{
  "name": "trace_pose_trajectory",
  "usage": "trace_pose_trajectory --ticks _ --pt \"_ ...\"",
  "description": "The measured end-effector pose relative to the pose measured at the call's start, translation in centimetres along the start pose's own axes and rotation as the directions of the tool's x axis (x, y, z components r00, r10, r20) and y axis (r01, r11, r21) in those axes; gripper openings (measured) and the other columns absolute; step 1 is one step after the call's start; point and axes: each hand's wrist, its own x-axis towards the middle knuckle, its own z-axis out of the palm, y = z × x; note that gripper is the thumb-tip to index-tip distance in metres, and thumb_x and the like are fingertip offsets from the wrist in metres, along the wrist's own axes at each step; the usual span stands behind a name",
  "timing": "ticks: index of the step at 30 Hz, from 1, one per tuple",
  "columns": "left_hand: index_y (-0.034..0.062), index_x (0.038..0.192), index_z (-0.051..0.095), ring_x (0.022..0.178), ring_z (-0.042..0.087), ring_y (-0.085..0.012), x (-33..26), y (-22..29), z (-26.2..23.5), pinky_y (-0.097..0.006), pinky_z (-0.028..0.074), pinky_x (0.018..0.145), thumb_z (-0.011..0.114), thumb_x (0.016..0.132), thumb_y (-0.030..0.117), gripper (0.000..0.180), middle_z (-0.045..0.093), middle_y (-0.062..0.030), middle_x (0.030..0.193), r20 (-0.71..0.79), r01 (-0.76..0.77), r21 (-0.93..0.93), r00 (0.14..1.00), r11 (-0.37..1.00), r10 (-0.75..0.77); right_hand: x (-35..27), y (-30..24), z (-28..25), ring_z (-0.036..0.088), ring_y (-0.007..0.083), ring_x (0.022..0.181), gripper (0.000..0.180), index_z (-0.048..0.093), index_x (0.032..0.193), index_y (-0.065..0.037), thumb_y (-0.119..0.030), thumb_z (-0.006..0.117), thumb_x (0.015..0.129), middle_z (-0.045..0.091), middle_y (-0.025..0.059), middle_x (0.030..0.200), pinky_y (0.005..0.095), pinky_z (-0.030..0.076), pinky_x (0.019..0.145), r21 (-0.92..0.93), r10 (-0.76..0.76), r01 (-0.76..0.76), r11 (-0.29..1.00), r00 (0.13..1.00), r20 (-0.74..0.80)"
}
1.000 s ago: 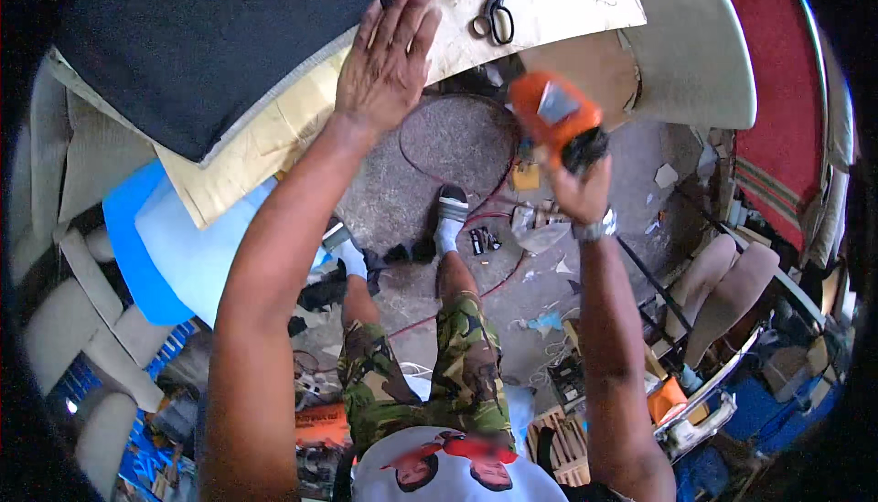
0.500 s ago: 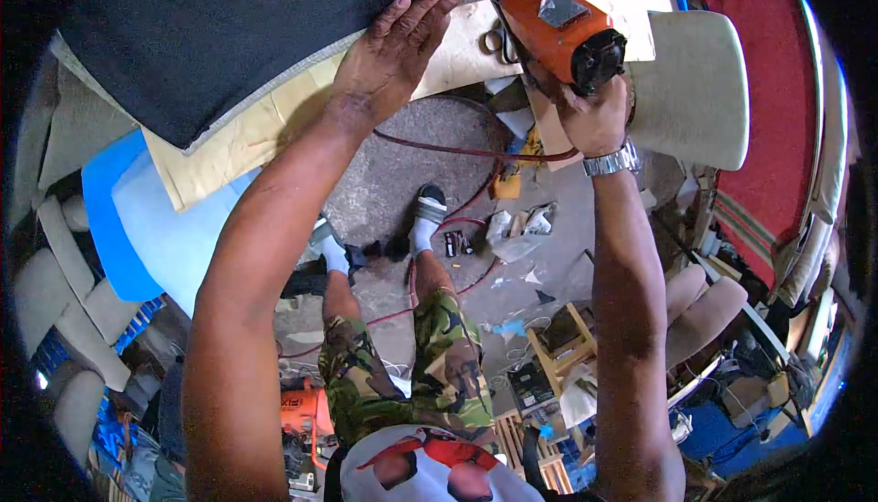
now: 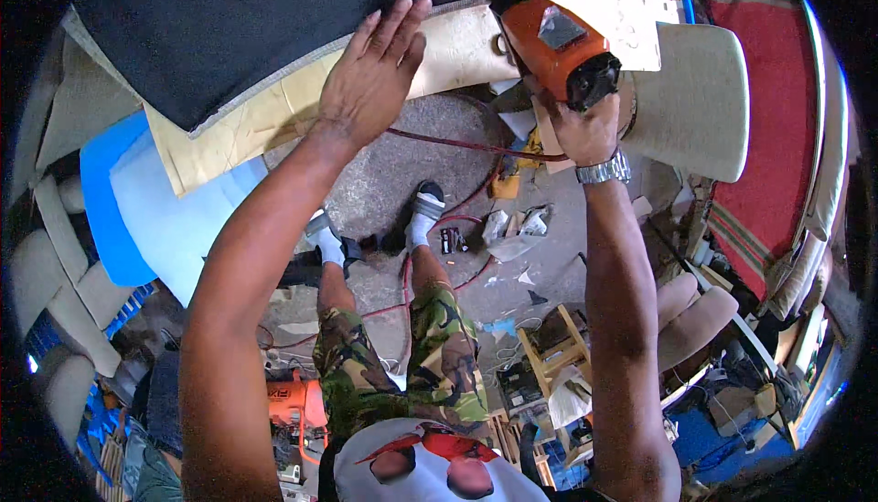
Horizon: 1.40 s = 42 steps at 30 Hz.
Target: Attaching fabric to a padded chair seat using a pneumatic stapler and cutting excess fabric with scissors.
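1. Left hand (image 3: 370,81): open, fingers spread and nearly straight, palm flat on the edge of a pale tan foam-backed sheet (image 3: 274,118). It grips nothing; it only presses.
2. Right hand (image 3: 578,127): closed around the lower grip of an orange, boxy plastic power tool with a black end (image 3: 558,49). A metal-link wristwatch (image 3: 604,170) sits on that wrist.
3. Tool position: held up at the right end of the tan sheet, right of the left hand and apart from it. Whether its working end touches the sheet cannot be told.
4. A large dark grey fabric panel (image 3: 219,26) lies over the tan sheet, covering its upper part; the left fingertips lie at its lower border.
5. A red cable (image 3: 457,144) runs across beneath the sheet toward the right hand.
6. Below: grey carpeted floor (image 3: 393,173), the person's feet in white socks, camouflage shorts (image 3: 439,356).
7. Left: blue-and-white foam slab (image 3: 137,218). Right: beige seat cushion (image 3: 700,100).
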Motion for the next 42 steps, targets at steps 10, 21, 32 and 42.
trace_pose_trajectory --ticks 10,21,32,42 --pt "0.0016 0.124 0.055 0.146 0.017 -0.0293 -4.2 -9.0 2.1 -0.044 0.020 0.117 0.050 0.093 0.021 0.037 0.019 -0.0126 0.158 0.167 -0.022 0.119 0.986 0.993 0.002 3.0 -3.5 11.2 0.068 0.0327 0.089 0.038 0.064 0.103 -0.001 -0.026 0.077 0.077 0.068 0.0145 0.099 0.0391 0.054 0.074 -0.177 -0.026 0.018 0.984 0.999 -0.044" --pt "-0.0005 0.119 0.055 0.144 0.021 -0.0343 -10.0 -11.8 0.8 -0.048 0.022 0.116 0.059 0.088 0.018 0.037 0.022 -0.0186 0.155 0.054 0.089 -0.029 0.995 0.996 -0.088 3.5 -10.8 14.3 0.070 0.0255 0.070 0.028 0.068 0.084 -0.001 -0.022 0.077 0.068 0.070 0.0150 0.075 0.0367 0.054 0.065 0.196 0.051 -0.052 0.979 0.999 0.010" --pt "0.0019 0.122 0.054 0.144 0.024 -0.0296 -16.9 -15.8 -0.6 -0.047 0.023 0.115 0.062 0.084 0.018 0.042 0.026 -0.0122 0.155 0.022 0.126 -0.017 0.992 0.992 -0.125 2.3 -16.9 17.3 0.068 0.0282 0.064 0.025 0.068 0.081 -0.004 -0.024 0.077 0.070 0.069 0.0114 0.071 0.0369 0.054 0.060 0.146 -0.045 0.045 0.988 0.999 -0.005" --pt "0.0003 0.126 0.051 0.144 0.023 -0.0289 -19.7 -17.9 -1.5 -0.045 0.023 0.116 0.059 0.086 0.018 0.045 0.024 -0.0112 0.156 0.058 0.094 -0.076 0.994 0.993 -0.090 1.5 -20.3 21.5 0.068 0.0283 0.064 0.032 0.067 0.082 -0.006 -0.032 0.081 0.070 0.068 0.0130 0.072 0.0373 0.053 0.058 0.112 -0.009 0.004 0.994 0.999 0.043"
